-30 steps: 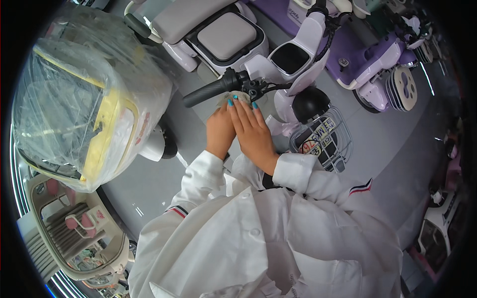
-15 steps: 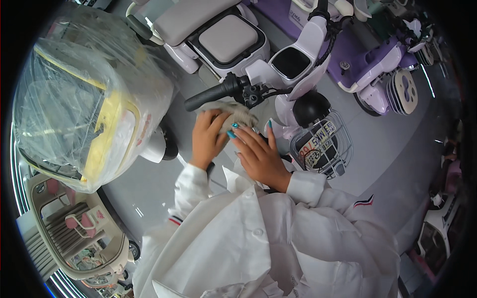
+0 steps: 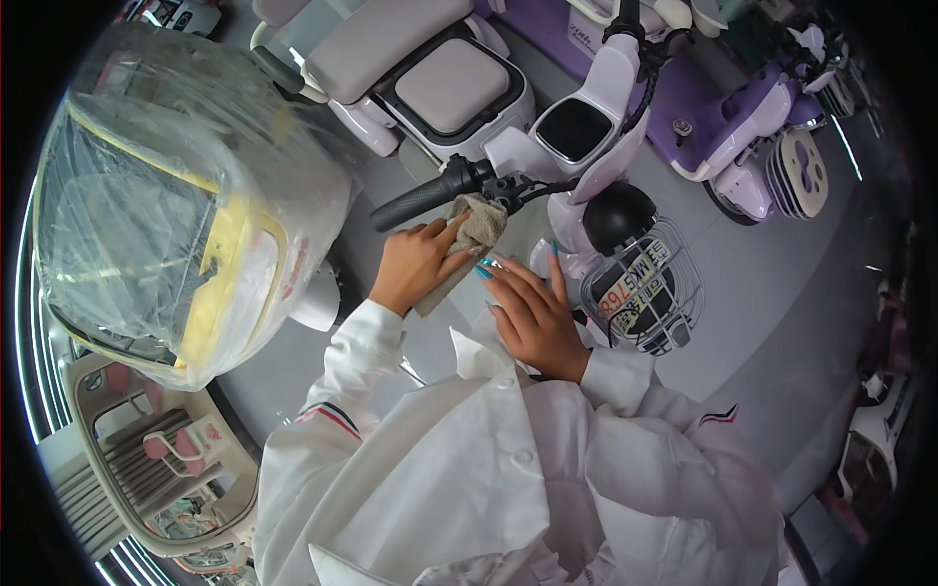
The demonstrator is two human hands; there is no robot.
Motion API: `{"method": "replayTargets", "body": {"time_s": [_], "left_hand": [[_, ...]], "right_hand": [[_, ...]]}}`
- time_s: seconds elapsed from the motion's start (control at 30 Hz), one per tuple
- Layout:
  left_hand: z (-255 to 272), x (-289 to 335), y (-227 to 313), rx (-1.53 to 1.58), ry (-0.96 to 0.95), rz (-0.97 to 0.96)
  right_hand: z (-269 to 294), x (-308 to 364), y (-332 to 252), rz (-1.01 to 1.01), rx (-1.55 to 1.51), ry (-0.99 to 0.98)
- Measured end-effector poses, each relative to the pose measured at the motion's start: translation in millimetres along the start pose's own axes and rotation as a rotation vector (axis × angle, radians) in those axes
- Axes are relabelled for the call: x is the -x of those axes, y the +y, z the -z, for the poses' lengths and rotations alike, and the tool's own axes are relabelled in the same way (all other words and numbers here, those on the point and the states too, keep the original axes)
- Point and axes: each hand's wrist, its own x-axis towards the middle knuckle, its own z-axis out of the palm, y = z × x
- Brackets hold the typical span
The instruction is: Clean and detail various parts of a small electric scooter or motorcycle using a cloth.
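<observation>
In the middle of the view, my left hand (image 3: 412,266) is closed on a beige-grey cloth (image 3: 481,225). It presses the cloth against the inner end of a black handlebar grip (image 3: 422,202), beside the brake lever and switch mount. A strip of the cloth hangs below that hand. To its right, my right hand (image 3: 537,320) has its fingers stretched out and apart, the blue-painted nails close to the cloth. What lies under its palm is hidden.
The handlebar belongs to a pale lilac scooter with a grey seat (image 3: 452,85), a dark display (image 3: 576,130) and a wire front basket (image 3: 647,293). A plastic-wrapped yellow and white vehicle (image 3: 230,278) stands at left. A purple scooter (image 3: 703,137) stands at far right.
My left hand has slid down and left, its fingers now pointing right over the cloth. The cloth is bunched more tightly by the handlebar. My right hand has shifted slightly right and down.
</observation>
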Motion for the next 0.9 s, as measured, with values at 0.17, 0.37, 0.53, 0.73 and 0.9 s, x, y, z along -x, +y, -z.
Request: {"method": "replayTargets", "body": {"time_s": [0.17, 0.37, 0.53, 0.73, 0.9], "left_hand": [[0.0, 17.2, -2.3, -0.028, -0.071, 0.1], [-4.6, 13.0, 2.2, 0.0, 0.133, 0.034], [-12.8, 11.5, -5.4, -0.003, 0.232, -0.057], [-10.1, -2.1, 4.5, 0.161, 0.055, 0.072], [-17.9, 1.2, -14.3, 0.449, -0.157, 0.185]], "right_hand": [[-4.8, 0.9, -4.7, 0.103, -0.002, -0.042], [-3.5, -1.2, -4.9, 0.101, -0.018, -0.038], [-6.8, -0.1, -1.1, 0.055, -0.005, -0.017], [-12.6, 1.9, 4.3, 0.078, -0.013, -0.037], [-24.5, -2.4, 3.0, 0.059, -0.064, -0.044]]}}
